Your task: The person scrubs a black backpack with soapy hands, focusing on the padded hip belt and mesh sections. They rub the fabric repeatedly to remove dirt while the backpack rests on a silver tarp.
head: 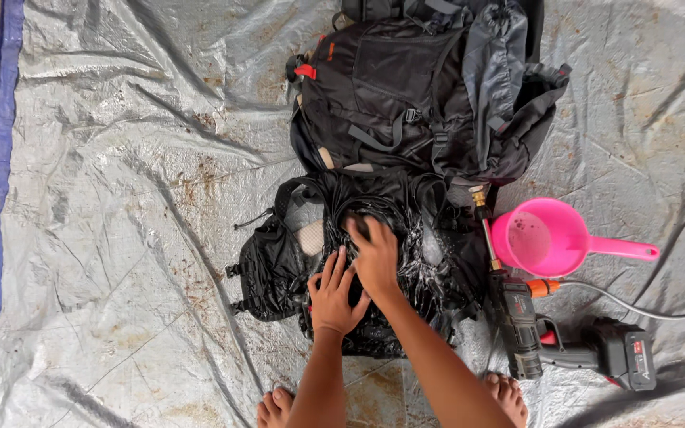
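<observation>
Two bare forearms without sleeves, no gloves, rings or watch, bare feet (279,406)

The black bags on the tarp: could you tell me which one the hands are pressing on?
The wet, soapy black bag nearest the feet, under both the left hand and right hand. The larger black backpack beyond it lies untouched.

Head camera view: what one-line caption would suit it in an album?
Both hands, left hand and right hand, press a wet black fabric backpack on a grey tarpaulin, beside a pink plastic scoop.
</observation>
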